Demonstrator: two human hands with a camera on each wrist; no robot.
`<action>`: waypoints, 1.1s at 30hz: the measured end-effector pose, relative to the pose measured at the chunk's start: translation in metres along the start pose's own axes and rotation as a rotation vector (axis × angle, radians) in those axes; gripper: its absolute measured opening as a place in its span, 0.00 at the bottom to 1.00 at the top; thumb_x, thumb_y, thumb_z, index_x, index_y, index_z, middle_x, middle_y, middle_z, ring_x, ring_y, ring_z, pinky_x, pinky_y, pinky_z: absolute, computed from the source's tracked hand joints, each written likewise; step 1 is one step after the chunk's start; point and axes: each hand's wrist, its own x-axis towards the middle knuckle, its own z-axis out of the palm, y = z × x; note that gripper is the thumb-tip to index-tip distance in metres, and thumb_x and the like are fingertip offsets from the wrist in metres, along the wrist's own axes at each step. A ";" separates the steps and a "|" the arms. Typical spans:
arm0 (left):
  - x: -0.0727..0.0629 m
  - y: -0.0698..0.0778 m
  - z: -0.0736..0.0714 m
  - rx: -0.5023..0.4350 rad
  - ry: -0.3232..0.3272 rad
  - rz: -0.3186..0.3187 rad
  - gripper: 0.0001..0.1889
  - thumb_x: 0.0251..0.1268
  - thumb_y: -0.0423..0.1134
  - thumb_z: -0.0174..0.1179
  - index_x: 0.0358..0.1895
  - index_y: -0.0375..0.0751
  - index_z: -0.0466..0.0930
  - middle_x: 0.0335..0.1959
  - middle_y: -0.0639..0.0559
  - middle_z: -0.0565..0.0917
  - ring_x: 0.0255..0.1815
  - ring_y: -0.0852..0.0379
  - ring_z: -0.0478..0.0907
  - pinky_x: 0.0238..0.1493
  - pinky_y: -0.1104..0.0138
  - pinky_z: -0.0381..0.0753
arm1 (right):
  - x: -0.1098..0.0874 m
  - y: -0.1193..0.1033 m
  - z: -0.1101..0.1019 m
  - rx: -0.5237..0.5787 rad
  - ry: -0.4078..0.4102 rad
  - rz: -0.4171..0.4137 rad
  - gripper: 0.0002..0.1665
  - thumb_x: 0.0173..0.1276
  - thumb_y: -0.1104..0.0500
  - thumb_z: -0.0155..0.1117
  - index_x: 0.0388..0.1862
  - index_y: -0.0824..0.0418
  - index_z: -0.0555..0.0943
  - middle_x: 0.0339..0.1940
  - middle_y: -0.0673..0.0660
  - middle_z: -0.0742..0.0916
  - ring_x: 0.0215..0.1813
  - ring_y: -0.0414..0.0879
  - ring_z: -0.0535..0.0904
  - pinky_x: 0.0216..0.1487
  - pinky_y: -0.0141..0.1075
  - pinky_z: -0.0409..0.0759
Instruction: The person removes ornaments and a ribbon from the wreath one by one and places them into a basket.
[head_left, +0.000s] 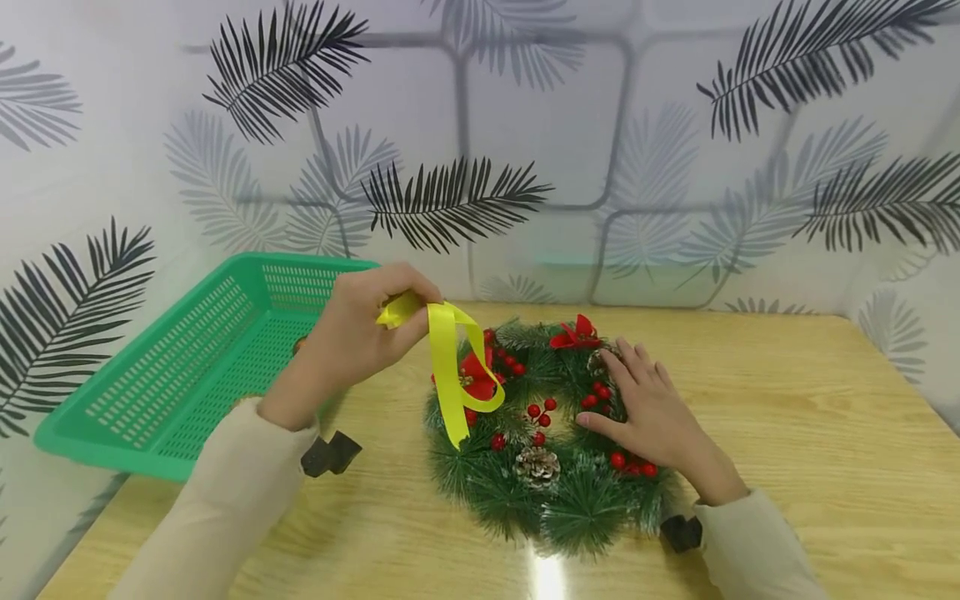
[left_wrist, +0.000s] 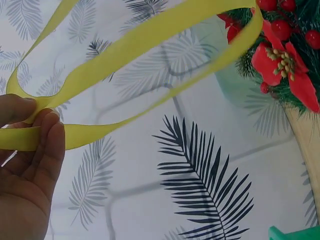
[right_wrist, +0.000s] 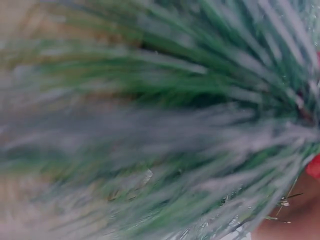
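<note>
A yellow ribbon (head_left: 447,367) hangs in loops from my left hand (head_left: 360,325), pinched between thumb and fingers. In the left wrist view, the thumb and fingertips grip the ribbon (left_wrist: 135,45), which stretches off toward the upper right. On the table lies a round green wreath (head_left: 592,508) with red berries, red flowers and pinecones; the ribbon's lower end hangs over its left side. My right hand (head_left: 651,408) rests with spread fingers on the wreath's right side. Blurred green needles (right_wrist: 200,125) fill most of the right wrist view and hide nearly all of that hand.
A green plastic basket (head_left: 150,367) stands at the left, with small brownish items partly hidden behind my left arm. Beneath everything is a light wooden table (head_left: 825,417). A leaf-patterned curtain (head_left: 525,125) closes off the back.
</note>
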 end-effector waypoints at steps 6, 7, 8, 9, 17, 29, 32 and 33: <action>0.001 -0.004 -0.011 0.021 0.020 -0.039 0.07 0.51 0.20 0.63 0.32 0.33 0.81 0.29 0.46 0.84 0.26 0.60 0.78 0.30 0.77 0.76 | 0.001 0.000 0.000 -0.006 -0.005 0.016 0.57 0.63 0.31 0.56 0.77 0.64 0.49 0.78 0.67 0.50 0.77 0.67 0.42 0.72 0.64 0.44; 0.001 -0.005 -0.013 0.027 0.024 -0.041 0.07 0.51 0.20 0.63 0.32 0.32 0.81 0.29 0.46 0.84 0.26 0.60 0.78 0.31 0.78 0.76 | 0.001 0.001 -0.001 -0.005 -0.007 0.016 0.57 0.63 0.32 0.56 0.77 0.65 0.49 0.77 0.67 0.51 0.77 0.68 0.42 0.72 0.64 0.44; 0.001 -0.006 -0.015 0.033 0.027 -0.047 0.06 0.52 0.20 0.63 0.32 0.32 0.81 0.29 0.45 0.84 0.26 0.59 0.78 0.32 0.78 0.76 | 0.001 0.001 -0.001 -0.003 -0.010 0.016 0.57 0.63 0.32 0.56 0.76 0.65 0.49 0.77 0.68 0.51 0.76 0.68 0.42 0.72 0.64 0.44; 0.001 -0.007 -0.017 0.040 0.027 -0.052 0.06 0.52 0.21 0.63 0.32 0.32 0.81 0.29 0.45 0.84 0.25 0.59 0.78 0.32 0.79 0.76 | 0.001 0.001 -0.001 -0.001 -0.012 0.015 0.57 0.63 0.32 0.56 0.76 0.65 0.50 0.77 0.68 0.51 0.76 0.68 0.42 0.72 0.64 0.44; -0.003 -0.018 -0.035 0.169 0.028 -0.129 0.05 0.54 0.22 0.62 0.33 0.32 0.81 0.30 0.44 0.84 0.27 0.57 0.77 0.35 0.72 0.76 | 0.000 0.000 0.000 0.022 -0.021 0.015 0.56 0.63 0.32 0.56 0.76 0.65 0.50 0.77 0.67 0.51 0.77 0.67 0.42 0.72 0.64 0.44; -0.008 -0.035 -0.061 0.278 0.105 -0.215 0.04 0.54 0.21 0.61 0.32 0.29 0.81 0.28 0.41 0.85 0.26 0.53 0.78 0.35 0.83 0.67 | -0.001 0.000 0.000 0.042 -0.021 -0.008 0.55 0.63 0.33 0.57 0.76 0.66 0.51 0.77 0.68 0.53 0.76 0.67 0.45 0.72 0.62 0.47; -0.009 -0.038 -0.068 0.306 0.115 -0.235 0.04 0.55 0.22 0.61 0.32 0.29 0.82 0.29 0.40 0.85 0.27 0.51 0.79 0.35 0.84 0.66 | 0.000 0.000 0.002 0.047 -0.021 -0.008 0.55 0.63 0.33 0.57 0.76 0.65 0.51 0.77 0.68 0.53 0.76 0.67 0.45 0.72 0.63 0.46; -0.009 -0.039 -0.070 0.317 0.116 -0.244 0.04 0.55 0.22 0.60 0.32 0.30 0.82 0.29 0.40 0.85 0.27 0.51 0.79 0.35 0.84 0.66 | 0.001 0.000 0.002 0.047 -0.022 -0.006 0.55 0.63 0.33 0.57 0.76 0.64 0.51 0.77 0.68 0.53 0.76 0.67 0.45 0.72 0.63 0.46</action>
